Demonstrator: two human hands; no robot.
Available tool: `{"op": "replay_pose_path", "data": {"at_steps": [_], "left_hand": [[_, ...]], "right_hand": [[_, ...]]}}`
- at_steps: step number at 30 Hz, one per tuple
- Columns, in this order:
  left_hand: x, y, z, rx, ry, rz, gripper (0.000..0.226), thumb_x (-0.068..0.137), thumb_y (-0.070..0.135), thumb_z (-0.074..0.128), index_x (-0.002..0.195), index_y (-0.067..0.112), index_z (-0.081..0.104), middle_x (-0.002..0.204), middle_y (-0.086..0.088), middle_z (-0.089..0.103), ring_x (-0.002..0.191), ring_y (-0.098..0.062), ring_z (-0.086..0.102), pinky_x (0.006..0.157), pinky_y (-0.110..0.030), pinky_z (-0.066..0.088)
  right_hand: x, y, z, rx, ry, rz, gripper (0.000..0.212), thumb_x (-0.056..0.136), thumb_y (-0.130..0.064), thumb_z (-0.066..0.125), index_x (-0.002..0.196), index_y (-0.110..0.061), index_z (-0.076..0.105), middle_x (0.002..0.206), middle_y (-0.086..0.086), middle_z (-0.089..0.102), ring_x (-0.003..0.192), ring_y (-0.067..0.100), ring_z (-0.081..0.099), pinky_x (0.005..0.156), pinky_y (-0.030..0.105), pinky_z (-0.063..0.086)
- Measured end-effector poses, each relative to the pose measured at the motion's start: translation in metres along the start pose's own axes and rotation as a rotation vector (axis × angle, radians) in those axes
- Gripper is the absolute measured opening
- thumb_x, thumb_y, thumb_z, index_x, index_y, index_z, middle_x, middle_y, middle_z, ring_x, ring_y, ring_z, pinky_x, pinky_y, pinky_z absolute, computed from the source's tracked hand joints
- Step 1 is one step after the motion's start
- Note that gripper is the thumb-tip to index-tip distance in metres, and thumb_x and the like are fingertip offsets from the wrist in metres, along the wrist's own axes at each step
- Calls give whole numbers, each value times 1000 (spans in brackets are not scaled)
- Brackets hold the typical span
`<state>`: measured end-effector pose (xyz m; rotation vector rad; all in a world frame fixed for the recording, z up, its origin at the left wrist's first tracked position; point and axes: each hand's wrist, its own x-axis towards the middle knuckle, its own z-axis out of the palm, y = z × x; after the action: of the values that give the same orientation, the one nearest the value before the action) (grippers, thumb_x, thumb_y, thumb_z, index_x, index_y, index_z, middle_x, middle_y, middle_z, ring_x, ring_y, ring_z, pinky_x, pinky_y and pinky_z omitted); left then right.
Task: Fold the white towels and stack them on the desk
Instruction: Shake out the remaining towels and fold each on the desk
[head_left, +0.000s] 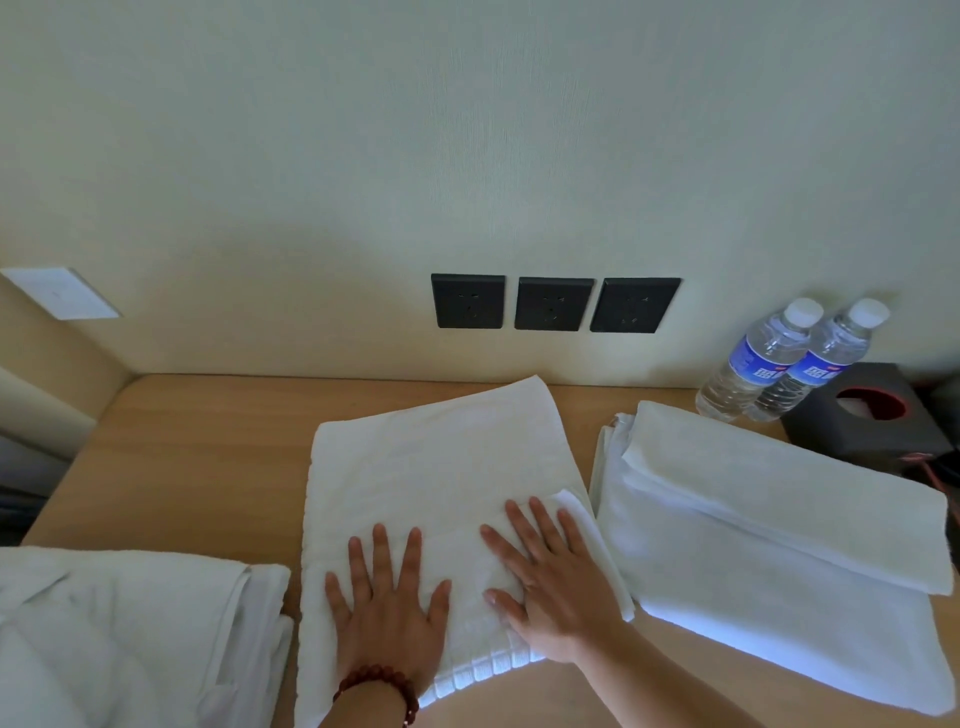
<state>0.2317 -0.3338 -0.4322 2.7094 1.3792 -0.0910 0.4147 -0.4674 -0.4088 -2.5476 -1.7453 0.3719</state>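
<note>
Now both hands are laid flat with fingers spread: the left hand (387, 610) and the right hand (550, 582) are pressed side by side on the near part of a folded towel (441, 467), which lies at the middle of the desk (182, 457), by its front edge. A finished stack (769, 545) is set to its right, loose towels (130, 639) at the front left corner. Smoothing seems to be in hand; next, another fold or a lift onto the stack would be called for.

Two water bottles (789, 358), tissue box (872, 415), sockets (554, 304)
</note>
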Motion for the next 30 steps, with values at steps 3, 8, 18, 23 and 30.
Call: {"op": "replay_pose_path", "data": {"at_steps": [3, 8, 18, 23, 30], "left_hand": [[6, 21, -1, -45, 4, -5, 71, 95, 67, 18, 153, 30, 34, 161, -11, 30, 148, -39, 25, 112, -68, 22], [8, 24, 1, -61, 17, 16, 71, 95, 67, 18, 154, 29, 32, 161, -11, 29, 148, -39, 26, 113, -67, 21], [-37, -9, -6, -121, -40, -7, 75, 91, 72, 14, 147, 30, 41, 154, -11, 43, 142, -32, 34, 111, -66, 22], [-48, -17, -11, -97, -77, 44, 78, 89, 72, 18, 142, 28, 54, 155, -10, 42, 146, -27, 26, 111, -64, 22], [-48, -34, -8, -32, -56, 165, 76, 82, 71, 44, 148, 32, 43, 158, -9, 35, 153, -24, 7, 113, -61, 19]], "right_hand": [[7, 23, 0, -36, 14, -9, 69, 96, -76, 21, 158, -44, 15, 168, -4, 10, 155, 25, 11, 117, 50, 7], [11, 27, -4, -54, -3, 17, 70, 96, -74, 23, 158, -42, 18, 168, -3, 14, 154, 25, 16, 116, 50, 11], [-24, -20, 9, 8, -51, 21, 76, 87, -73, 45, 154, -37, 35, 163, 3, 31, 149, 30, 29, 114, 55, 20], [-53, -31, 17, 47, -1, 57, 75, 81, -72, 52, 145, -33, 53, 153, 7, 47, 141, 31, 38, 110, 55, 28], [-51, -10, 3, 63, 4, 167, 61, 96, -63, 35, 144, -31, 54, 149, 7, 52, 136, 31, 50, 112, 59, 31]]}}
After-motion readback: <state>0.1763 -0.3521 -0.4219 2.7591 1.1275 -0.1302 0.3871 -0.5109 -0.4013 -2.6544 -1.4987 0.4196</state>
